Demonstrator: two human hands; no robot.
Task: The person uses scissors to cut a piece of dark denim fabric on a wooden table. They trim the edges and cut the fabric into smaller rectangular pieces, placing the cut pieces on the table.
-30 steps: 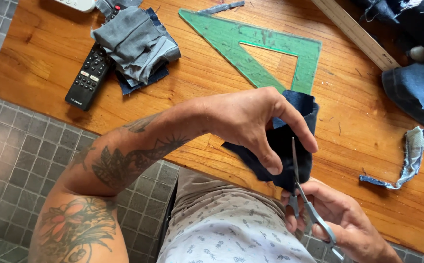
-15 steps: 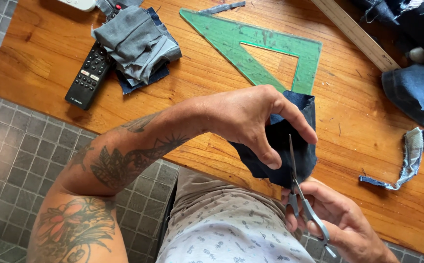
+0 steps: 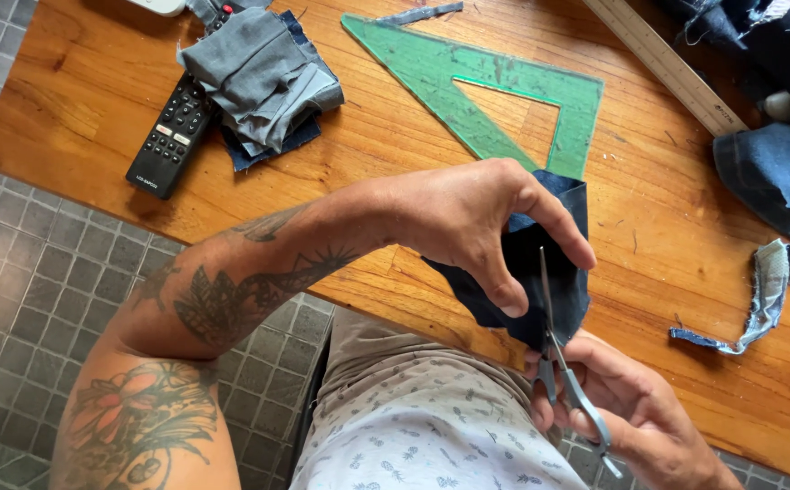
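Pinching a dark blue denim piece (image 3: 549, 272) between thumb and fingers, the left hand (image 3: 477, 222) holds the cloth up over the near edge of the wooden table (image 3: 105, 100), its tattooed forearm reaching in from the lower left. The right hand (image 3: 631, 413) sits just below, closed around the grey handles of a pair of scissors (image 3: 563, 363); the blades point upward and lie against the denim, close beside the left thumb, nearly shut as far as can be told. The lower edge of the cloth hangs just above the right hand's fingers, in front of the person's patterned light shorts (image 3: 431, 426). Farther back on the table a green plastic set square (image 3: 495, 91) lies flat, one corner hidden behind the denim. To its left a folded grey cloth (image 3: 259, 73) rests on a darker scrap, partly overlapping a black remote (image 3: 173, 136) that lies at a slant. A wooden ruler (image 3: 667, 68) runs diagonally at the upper right, near a heap of blue denim (image 3: 785, 154) by the right edge. A thin trimmed strip (image 3: 758, 299) curls on the table at the right, well apart from the hands. Grey tiled floor (image 3: 32, 299) shows at the left.
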